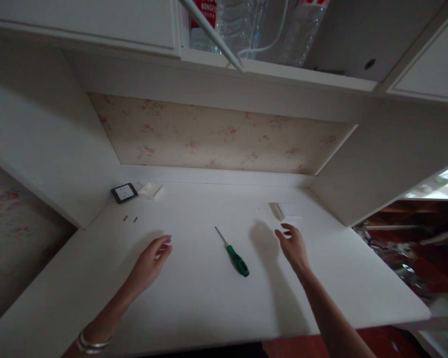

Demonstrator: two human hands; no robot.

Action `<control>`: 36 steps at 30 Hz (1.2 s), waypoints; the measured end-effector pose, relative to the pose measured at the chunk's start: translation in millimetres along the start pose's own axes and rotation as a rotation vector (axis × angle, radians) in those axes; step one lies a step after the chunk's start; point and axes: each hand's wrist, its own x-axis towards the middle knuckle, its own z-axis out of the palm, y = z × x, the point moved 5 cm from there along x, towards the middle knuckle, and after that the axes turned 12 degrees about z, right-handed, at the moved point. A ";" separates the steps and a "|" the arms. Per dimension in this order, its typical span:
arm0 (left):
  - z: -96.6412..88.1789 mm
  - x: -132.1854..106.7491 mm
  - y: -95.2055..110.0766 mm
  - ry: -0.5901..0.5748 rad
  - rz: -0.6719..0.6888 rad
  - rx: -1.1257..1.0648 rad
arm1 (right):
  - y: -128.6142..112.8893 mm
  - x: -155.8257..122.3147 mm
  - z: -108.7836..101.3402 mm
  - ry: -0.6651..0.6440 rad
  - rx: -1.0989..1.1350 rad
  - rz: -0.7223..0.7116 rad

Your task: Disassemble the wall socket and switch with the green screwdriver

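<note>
Both of my hands hover over a white desk. My left hand is at the left, fingers loosely stretched forward, holding nothing. My right hand is at the right, fingers apart and empty, a little short of a white switch plate. Between the hands lies a screwdriver with a green handle, its metal shaft pointing to the far left. At the back left sit a dark-framed socket module and a white cover plate. Two small dark screws lie near them.
A floral wallpaper panel backs the desk niche, with white side walls left and right. An open cabinet overhead holds clear plastic bottles. Right of the desk edge is a cluttered dark-red floor area.
</note>
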 end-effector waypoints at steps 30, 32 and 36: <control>66.6 -49.4 55.5 -0.099 0.054 -0.061 | -42.1 18.4 21.1 0.015 -0.166 0.077; 71.8 -38.0 67.8 -0.107 0.117 -0.027 | -65.4 -15.3 31.7 -0.044 -0.078 0.006; 76.6 -15.1 88.5 -0.071 0.199 0.057 | -101.1 -84.7 54.9 -0.164 0.133 -0.091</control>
